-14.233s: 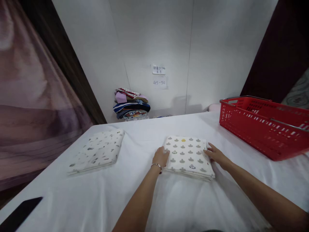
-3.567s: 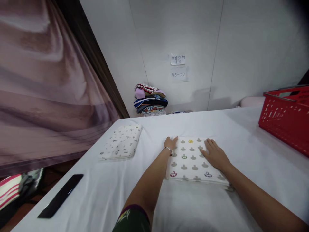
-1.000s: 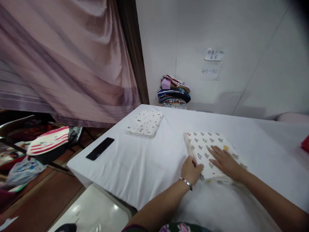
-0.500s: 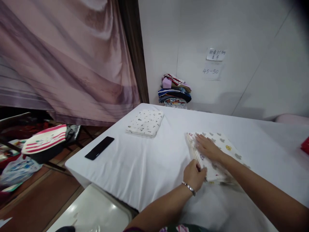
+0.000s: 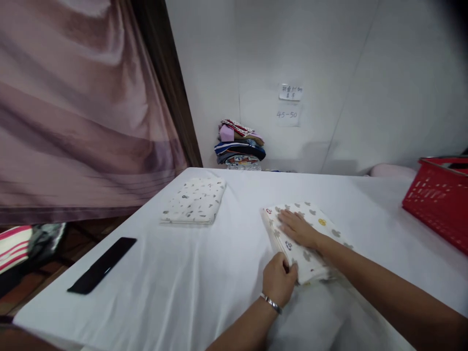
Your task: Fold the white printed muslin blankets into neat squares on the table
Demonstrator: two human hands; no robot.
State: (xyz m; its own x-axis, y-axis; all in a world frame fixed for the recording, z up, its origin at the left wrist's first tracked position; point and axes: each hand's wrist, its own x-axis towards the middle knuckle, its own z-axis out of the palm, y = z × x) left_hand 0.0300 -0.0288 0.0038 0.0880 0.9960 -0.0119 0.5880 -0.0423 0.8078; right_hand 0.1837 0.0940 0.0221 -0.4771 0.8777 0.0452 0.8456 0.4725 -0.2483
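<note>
A folded white cloth with grey and coloured prints point(image 5: 314, 222) lies on the white table point(image 5: 204, 273), turned at an angle. My right hand point(image 5: 298, 229) rests flat on top of it, fingers stretched toward its far left corner. My left hand point(image 5: 278, 280), with a bracelet at the wrist, is curled against the cloth's near left corner, fingers pinching its edge. A second folded white cloth with small dark prints point(image 5: 193, 201) lies farther left on the table, apart from both hands.
A black phone point(image 5: 102, 264) lies near the table's left edge. A red basket point(image 5: 437, 200) stands at the right. A pile of folded clothes point(image 5: 239, 146) sits by the wall beyond the table. A mauve curtain point(image 5: 73, 112) hangs at the left.
The view has swung back to the right, bringing the red basket in again. My right hand stays flat on the printed cloth; my left hand stays gripping its near corner.
</note>
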